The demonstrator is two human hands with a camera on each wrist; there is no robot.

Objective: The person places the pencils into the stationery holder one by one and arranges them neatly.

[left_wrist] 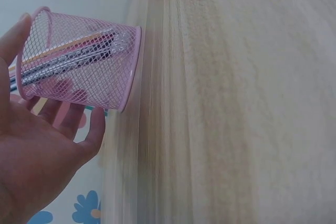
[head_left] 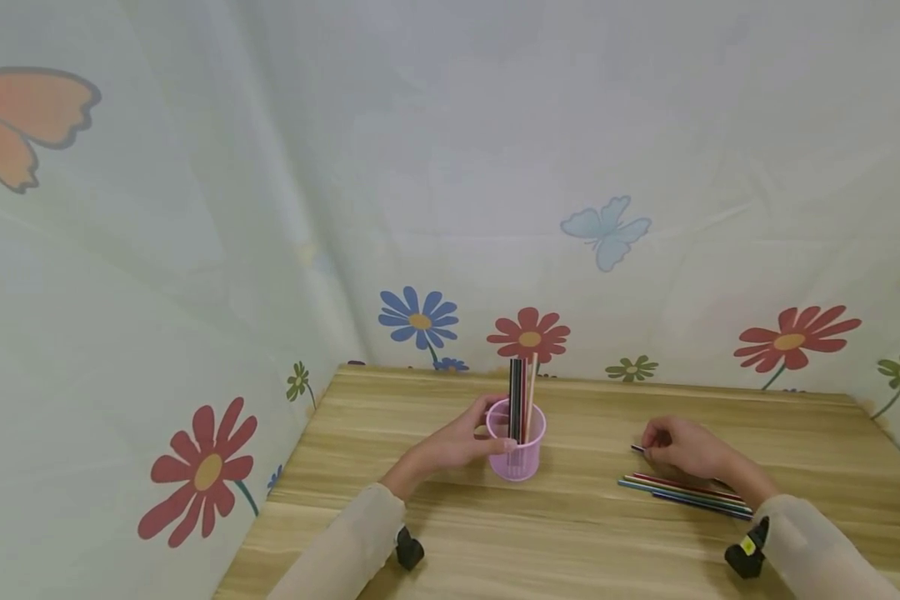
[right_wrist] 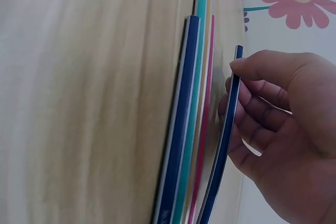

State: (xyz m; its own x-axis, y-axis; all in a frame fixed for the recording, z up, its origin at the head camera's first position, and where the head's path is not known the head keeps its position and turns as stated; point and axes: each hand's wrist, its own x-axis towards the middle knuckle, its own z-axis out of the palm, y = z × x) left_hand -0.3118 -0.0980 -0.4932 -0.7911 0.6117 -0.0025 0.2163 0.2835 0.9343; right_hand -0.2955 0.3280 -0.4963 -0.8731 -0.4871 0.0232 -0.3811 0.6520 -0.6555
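Observation:
A pink mesh pen cup (head_left: pixel 515 463) stands upright on the table, holding several pencils (head_left: pixel 523 392) that lean against its rim. My left hand (head_left: pixel 457 437) grips the cup from its left side, thumb at the front and fingers behind; the left wrist view shows the cup (left_wrist: pixel 84 59) between thumb and fingers. In the right wrist view my right hand (right_wrist: pixel 283 108) pinches a dark blue pencil (right_wrist: pixel 227 124) between thumb and fingertips. Beside it, several coloured pencils (right_wrist: pixel 184 124) in blue, green, yellow and red lie side by side on the table, under the right forearm.
The wooden table (head_left: pixel 585 542) runs back to a pale curtain (head_left: pixel 457 167) printed with flowers and butterflies. Black wrist cameras (head_left: pixel 409 550) are strapped under both sleeves.

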